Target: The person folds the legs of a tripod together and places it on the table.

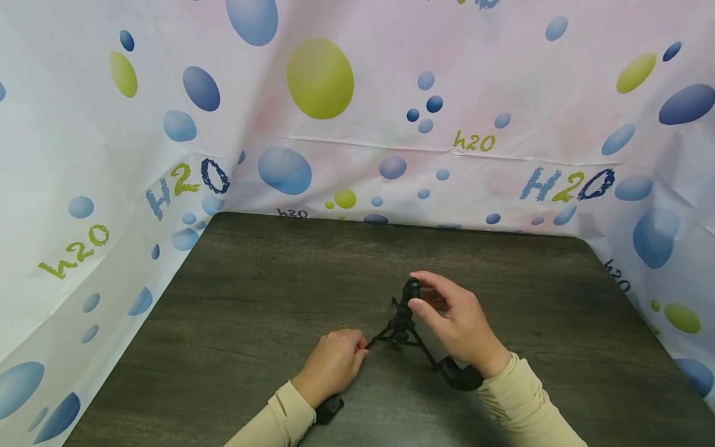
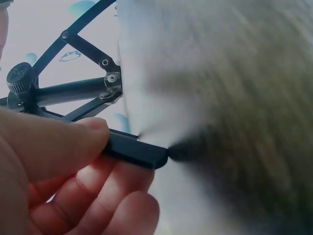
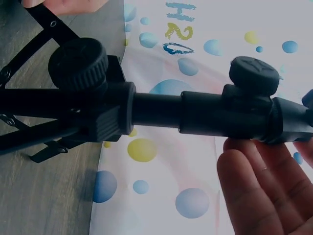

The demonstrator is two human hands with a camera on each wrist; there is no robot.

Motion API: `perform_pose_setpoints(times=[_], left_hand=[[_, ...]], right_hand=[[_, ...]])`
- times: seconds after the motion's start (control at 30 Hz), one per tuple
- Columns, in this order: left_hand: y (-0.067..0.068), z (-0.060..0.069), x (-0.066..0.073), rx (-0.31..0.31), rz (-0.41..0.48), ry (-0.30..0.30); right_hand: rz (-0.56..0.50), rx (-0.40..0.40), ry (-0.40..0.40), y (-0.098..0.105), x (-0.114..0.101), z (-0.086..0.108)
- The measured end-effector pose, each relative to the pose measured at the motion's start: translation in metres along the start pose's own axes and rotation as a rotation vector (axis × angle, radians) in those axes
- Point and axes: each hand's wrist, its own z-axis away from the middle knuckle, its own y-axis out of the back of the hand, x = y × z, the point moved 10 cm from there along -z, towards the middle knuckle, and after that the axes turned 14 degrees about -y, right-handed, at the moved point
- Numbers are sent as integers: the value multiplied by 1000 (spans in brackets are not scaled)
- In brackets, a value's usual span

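Observation:
A small black tripod stands on the dark table with its legs spread. My left hand pinches the end of one leg between thumb and fingers, low by the table. At the top, my right hand holds the head of the tripod, thumb and fingers around it. In the right wrist view, fingers lie against the upper part of the column, beside a round knob. A larger knob sits on the collar where the legs meet.
The dark wood-look table has a rounded back edge. A white sheet printed with blue and green spots hangs behind it and at both sides. Black devices are worn at both wrists.

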Motion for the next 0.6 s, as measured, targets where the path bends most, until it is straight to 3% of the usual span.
perform_pose_setpoints(times=[0.6], left_hand=[[-1,-2,2,1,13,-27]], right_hand=[[-15,11,35,-1,-2,1]])
